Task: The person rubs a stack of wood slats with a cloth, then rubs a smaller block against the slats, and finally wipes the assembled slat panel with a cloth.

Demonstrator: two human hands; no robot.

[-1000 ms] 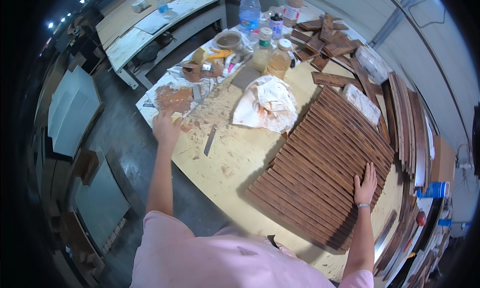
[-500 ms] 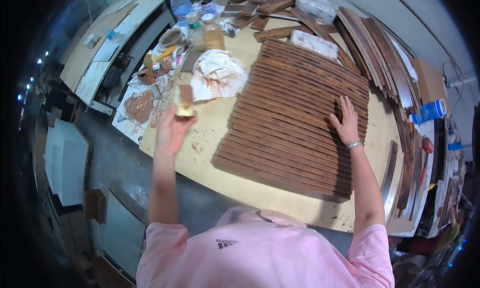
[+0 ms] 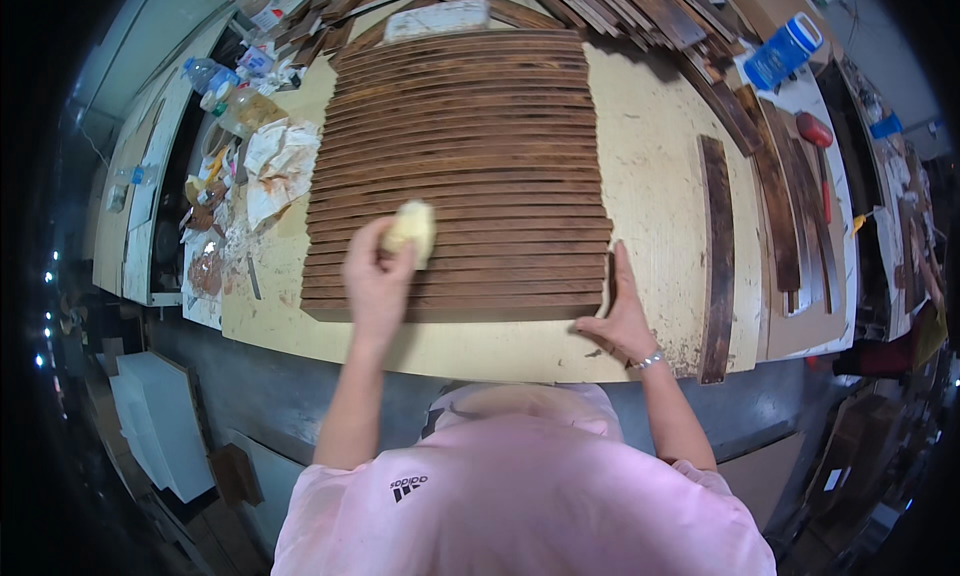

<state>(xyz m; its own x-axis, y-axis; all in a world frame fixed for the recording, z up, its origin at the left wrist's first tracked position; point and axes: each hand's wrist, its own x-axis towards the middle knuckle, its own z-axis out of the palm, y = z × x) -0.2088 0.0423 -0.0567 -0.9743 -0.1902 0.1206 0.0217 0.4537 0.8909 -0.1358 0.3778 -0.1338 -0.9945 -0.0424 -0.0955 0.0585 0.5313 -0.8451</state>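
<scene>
A wide set of dark brown wooden strips, laid side by side in rows, sits on the pale table. Over its near-left part, my left hand pinches a small pale yellow sponge. Whether the sponge touches the wood is hard to tell because it is slightly blurred. My right hand is open at the strips' near-right corner, thumb along the front and fingers along the right side, with a metal band at the wrist.
Crumpled stained white cloth and several bottles crowd the left side. A whitish block lies beyond the strips. To the right are a loose dark board, more planks, a red-headed tool and a blue container.
My left hand has brought the sponge from beside the cloth to over the strips. My right hand has gone from their top to the near-right corner. The view has turned.
</scene>
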